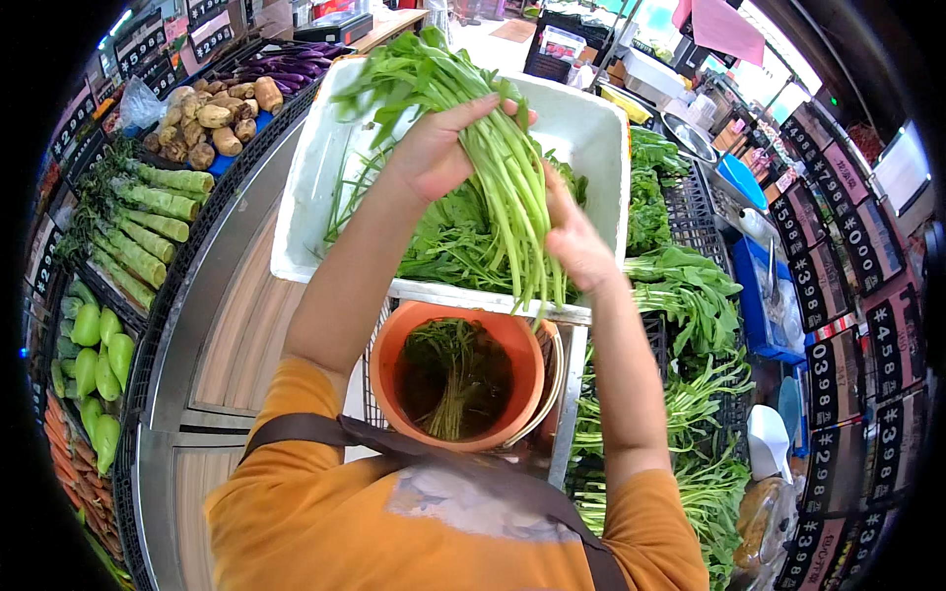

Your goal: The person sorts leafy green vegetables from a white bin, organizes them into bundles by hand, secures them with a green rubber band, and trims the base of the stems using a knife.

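Note:
My left hand grips a bunch of leafy green vegetables around its upper stems. The leaves point up and to the left, and the long pale stems slant down toward me. At the right side of those stems is my right hand, blurred, its thumb apart from its fingers; whether it touches them is unclear. Below the bunch, a white foam box holds more loose greens. An orange bucket stands nearer to me, with dark water and a bundle of greens in it.
Black crates to the right carry bunches of leafy greens. On the left stall lie eggplants, root vegetables, thick green stalks, light green gourds and carrots. A white scoop lies at the right.

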Demonstrator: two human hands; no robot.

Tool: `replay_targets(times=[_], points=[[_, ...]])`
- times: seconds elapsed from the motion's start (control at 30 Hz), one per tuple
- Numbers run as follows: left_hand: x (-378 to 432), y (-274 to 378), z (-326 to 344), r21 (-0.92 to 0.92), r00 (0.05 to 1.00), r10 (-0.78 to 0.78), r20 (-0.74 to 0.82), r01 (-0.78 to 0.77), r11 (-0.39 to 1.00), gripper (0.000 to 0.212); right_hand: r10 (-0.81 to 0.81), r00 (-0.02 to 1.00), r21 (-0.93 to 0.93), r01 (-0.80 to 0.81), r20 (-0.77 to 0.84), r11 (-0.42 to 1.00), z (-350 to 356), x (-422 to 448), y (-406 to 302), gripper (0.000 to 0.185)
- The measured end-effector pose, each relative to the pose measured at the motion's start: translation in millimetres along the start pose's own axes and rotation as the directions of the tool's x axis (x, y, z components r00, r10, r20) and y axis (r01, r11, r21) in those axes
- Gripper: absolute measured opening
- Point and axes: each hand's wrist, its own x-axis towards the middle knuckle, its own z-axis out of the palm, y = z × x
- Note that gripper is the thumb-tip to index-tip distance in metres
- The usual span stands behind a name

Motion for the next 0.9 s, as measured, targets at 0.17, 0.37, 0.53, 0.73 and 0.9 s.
replay_targets(times=[0.17, 0.37, 0.53, 0.73, 0.9], points=[[9.7, -17.4, 6.2, 0.155, 0.99, 0.041, -0.133, -0.02, 0.988, 0.031, 0.096, 0.993, 0.286, -0.111, 0.066, 0.952, 38.3, -9.0, 21.8, 0.054], [1.6, -15.5, -50.8, 0.33, 0.928, -0.199, -0.315, 0.304, 0.894, 0.092, 0.08, 0.994, 0.564, -0.024, -0.074, 0.826, 47.7, -13.0, 30.4, 0.035], [-55.0, -25.8, -70.7, 0.726, 0.88, -0.08, -0.468, 0.435, 0.533, 0.078, 0.051, 0.985, 0.467, 0.032, -0.163, 0.884, 40.4, -11.3, 43.2, 0.038], [-49.9, -61.8, -11.8, 0.878, 0.928, 0.306, -0.213, 0.045, 0.476, 0.036, 0.015, 0.965, 0.435, 0.104, -0.261, 0.894, 41.7, -13.8, 53.6, 0.044], [-49.0, -77.9, -6.4, 0.799, 0.946, 0.293, -0.136, -0.07, 0.597, 0.023, -0.011, 0.955, 0.419, 0.14, -0.295, 0.897, 49.1, -18.7, 46.6, 0.045]])
